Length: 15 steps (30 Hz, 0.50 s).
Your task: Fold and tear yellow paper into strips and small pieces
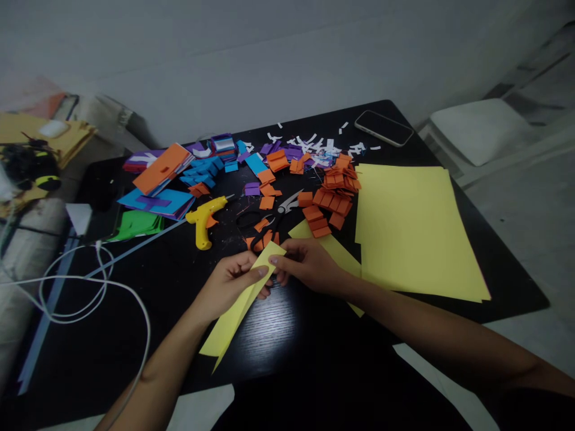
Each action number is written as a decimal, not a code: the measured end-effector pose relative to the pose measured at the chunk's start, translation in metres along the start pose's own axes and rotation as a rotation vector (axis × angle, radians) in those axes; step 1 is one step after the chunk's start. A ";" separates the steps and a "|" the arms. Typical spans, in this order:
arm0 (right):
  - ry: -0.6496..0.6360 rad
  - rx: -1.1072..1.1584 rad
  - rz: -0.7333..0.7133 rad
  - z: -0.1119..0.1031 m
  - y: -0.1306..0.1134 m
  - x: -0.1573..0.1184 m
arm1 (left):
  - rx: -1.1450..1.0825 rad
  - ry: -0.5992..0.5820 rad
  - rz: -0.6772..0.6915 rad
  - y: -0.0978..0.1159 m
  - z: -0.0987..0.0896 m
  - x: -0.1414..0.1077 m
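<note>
A long strip of yellow paper (245, 305), folded lengthwise, slants across the front of the table between my hands. My left hand (233, 281) grips it near the upper middle, thumb on top. The fingers of my right hand (308, 263) pinch its upper right edge close to the far end. Just beyond that end lie scissors (287, 206) with black handles, partly covered by orange paper pieces. Another yellow strip (341, 254) rests flat under my right wrist, partly hidden by it.
Yellow sheets (404, 227) are stacked at the right, with a phone (384, 127) behind them. Orange folded pieces (335, 191) and white scraps lie mid-table. A yellow glue gun (204, 221), green papers (139, 223) and a white cable (108, 278) are on the left.
</note>
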State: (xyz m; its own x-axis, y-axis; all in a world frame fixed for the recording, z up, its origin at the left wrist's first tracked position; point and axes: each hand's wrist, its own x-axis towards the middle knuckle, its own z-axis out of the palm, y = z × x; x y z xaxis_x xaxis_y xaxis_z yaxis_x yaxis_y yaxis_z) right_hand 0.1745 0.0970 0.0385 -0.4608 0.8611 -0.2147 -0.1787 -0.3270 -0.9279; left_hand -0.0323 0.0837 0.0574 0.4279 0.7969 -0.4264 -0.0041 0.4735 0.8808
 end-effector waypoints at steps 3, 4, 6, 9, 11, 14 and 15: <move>0.001 -0.009 -0.005 0.001 0.001 0.000 | -0.010 0.001 0.020 0.001 0.000 0.000; 0.002 -0.014 -0.005 0.001 0.001 0.000 | -0.008 0.001 0.033 0.001 0.000 0.000; -0.002 -0.021 -0.001 0.001 0.001 0.000 | -0.001 -0.004 0.060 0.001 0.000 0.000; -0.008 -0.021 0.001 0.001 0.001 0.000 | 0.017 -0.007 0.095 0.000 0.000 0.000; -0.009 -0.024 -0.001 0.001 0.001 -0.001 | 0.035 -0.010 0.107 0.000 0.000 0.000; -0.023 -0.040 0.002 0.001 0.000 -0.001 | 0.055 -0.026 0.119 0.001 0.002 0.000; -0.032 -0.047 0.005 0.001 0.000 -0.001 | 0.058 -0.033 0.123 0.001 0.002 0.000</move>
State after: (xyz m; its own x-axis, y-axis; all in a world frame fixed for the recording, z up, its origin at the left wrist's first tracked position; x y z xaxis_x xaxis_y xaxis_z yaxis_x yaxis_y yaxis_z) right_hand 0.1745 0.0956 0.0389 -0.4895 0.8463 -0.2103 -0.1357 -0.3121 -0.9403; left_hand -0.0303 0.0833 0.0592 0.4570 0.8343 -0.3083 -0.0066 0.3498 0.9368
